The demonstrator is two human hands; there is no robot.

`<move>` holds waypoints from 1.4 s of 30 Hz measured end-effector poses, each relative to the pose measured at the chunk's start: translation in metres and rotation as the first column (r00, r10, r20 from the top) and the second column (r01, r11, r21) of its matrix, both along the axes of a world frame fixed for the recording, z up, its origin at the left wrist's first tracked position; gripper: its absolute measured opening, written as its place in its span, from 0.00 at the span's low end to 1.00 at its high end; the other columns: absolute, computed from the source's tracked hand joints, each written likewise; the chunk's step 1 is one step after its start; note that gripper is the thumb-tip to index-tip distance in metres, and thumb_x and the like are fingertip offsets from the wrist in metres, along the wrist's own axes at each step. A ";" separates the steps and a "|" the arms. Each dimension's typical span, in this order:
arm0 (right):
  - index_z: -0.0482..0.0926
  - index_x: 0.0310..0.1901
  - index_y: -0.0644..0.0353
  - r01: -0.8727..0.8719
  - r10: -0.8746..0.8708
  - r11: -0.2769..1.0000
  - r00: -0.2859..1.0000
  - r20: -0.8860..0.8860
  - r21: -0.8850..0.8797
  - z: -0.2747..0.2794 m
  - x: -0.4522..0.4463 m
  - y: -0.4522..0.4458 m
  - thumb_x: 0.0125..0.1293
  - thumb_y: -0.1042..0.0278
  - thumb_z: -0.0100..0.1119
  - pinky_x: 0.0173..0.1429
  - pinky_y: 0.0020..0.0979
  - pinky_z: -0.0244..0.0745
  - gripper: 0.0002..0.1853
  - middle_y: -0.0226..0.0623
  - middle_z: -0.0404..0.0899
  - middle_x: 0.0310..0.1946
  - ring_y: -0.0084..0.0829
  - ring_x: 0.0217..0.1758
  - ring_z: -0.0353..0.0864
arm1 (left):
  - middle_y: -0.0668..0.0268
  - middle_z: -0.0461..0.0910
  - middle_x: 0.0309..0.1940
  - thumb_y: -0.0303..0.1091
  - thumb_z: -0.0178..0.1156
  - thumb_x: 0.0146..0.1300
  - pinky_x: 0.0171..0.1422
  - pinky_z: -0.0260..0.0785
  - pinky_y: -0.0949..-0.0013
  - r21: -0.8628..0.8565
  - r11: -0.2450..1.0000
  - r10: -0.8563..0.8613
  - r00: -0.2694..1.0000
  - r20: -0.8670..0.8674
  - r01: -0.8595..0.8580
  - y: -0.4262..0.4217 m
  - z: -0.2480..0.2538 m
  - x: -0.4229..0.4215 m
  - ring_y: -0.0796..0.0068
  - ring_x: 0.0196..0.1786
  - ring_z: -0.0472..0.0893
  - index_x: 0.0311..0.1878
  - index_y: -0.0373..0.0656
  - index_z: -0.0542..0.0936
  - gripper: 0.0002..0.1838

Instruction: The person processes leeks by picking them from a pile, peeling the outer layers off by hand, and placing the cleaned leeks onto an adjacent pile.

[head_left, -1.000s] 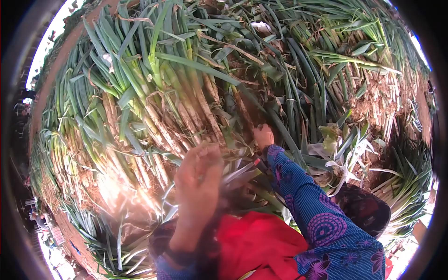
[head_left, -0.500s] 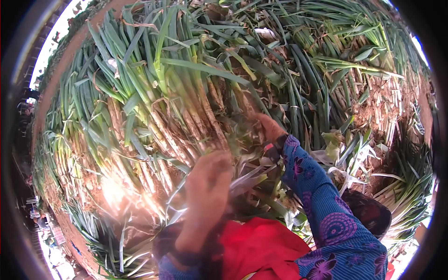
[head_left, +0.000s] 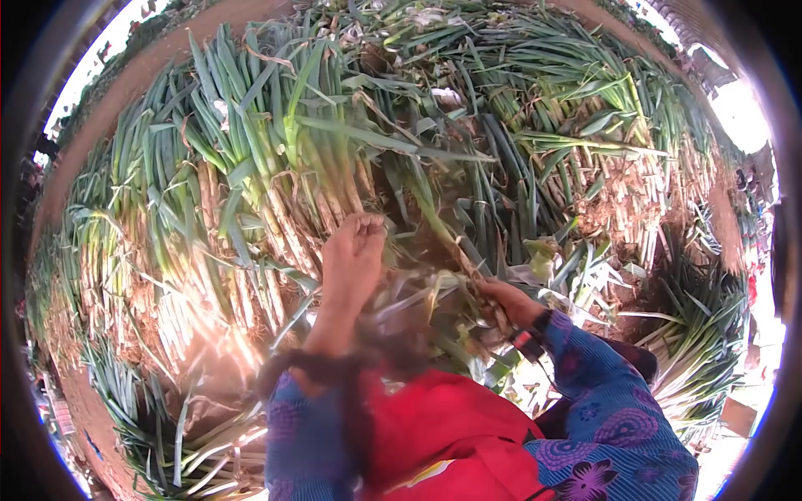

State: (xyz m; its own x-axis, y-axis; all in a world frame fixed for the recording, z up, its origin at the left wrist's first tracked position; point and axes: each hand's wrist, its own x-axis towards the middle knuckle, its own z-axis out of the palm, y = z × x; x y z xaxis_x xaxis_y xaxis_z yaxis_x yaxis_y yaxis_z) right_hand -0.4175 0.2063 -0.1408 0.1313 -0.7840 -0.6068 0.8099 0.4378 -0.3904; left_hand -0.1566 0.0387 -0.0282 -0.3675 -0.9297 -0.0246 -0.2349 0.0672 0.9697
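Note:
In the head view, my right hand (head_left: 511, 302) is closed round the lower stalk of a leek (head_left: 458, 252), whose green top slants up and away to the left. My left hand (head_left: 355, 259) has its fingers curled in beside the pale stalks of a standing bunch of leeks (head_left: 288, 221). Whatever may be inside those fingers is hidden. Torn outer leaves (head_left: 439, 288) lie between the two hands.
Upright leeks (head_left: 125, 242) spread along the left, with more bunches (head_left: 618, 188) at the right. Loose leeks (head_left: 710, 334) lie low on the right, others (head_left: 159, 434) at lower left. Peeled leaves (head_left: 585, 280) are heaped beyond my right hand. A red apron (head_left: 455, 426) covers my lap.
My right hand has come back toward my body with a leek in it. My left hand has moved up a little against the standing bunch. The view has shifted.

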 end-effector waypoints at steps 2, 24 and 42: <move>0.70 0.59 0.56 -0.027 0.028 0.999 0.999 -0.022 0.035 0.025 -0.001 0.053 0.72 0.63 0.52 0.27 0.28 0.71 0.17 0.35 0.77 0.27 0.24 0.22 0.71 | 0.61 0.83 0.34 0.28 0.58 0.63 0.43 0.72 0.73 0.015 1.000 -0.001 1.000 0.022 0.001 0.004 0.002 0.001 0.78 0.35 0.80 0.47 0.34 0.80 0.12; 0.65 0.62 0.64 0.132 -0.043 0.974 0.903 -0.428 0.182 0.248 0.077 0.350 0.66 0.58 0.54 0.22 0.22 0.58 0.27 0.30 0.66 0.22 0.19 0.19 0.63 | 0.64 0.80 0.41 0.52 0.56 0.67 0.43 0.74 0.67 0.748 0.347 -0.167 0.822 -0.545 0.566 0.185 -0.120 -0.109 0.71 0.43 0.79 0.55 0.44 0.77 0.23; 0.61 0.67 0.66 0.059 -0.046 0.998 0.853 -0.519 0.008 0.185 0.047 0.420 0.66 0.68 0.57 0.31 0.30 0.74 0.30 0.40 0.77 0.35 0.30 0.30 0.78 | 0.65 0.72 0.37 0.34 0.61 0.62 0.49 0.71 0.65 0.444 0.597 -0.328 0.708 -0.625 0.668 0.173 0.115 -0.192 0.70 0.42 0.72 0.48 0.42 0.73 0.14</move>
State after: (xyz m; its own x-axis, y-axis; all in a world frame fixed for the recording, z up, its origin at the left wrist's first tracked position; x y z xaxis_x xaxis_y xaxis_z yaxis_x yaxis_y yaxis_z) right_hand -0.3708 0.6261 0.0445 -0.2484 -0.7657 -0.5933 0.5145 0.4147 -0.7506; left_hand -0.3491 0.2117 0.0871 -0.8871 -0.4168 -0.1984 0.0998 -0.5928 0.7991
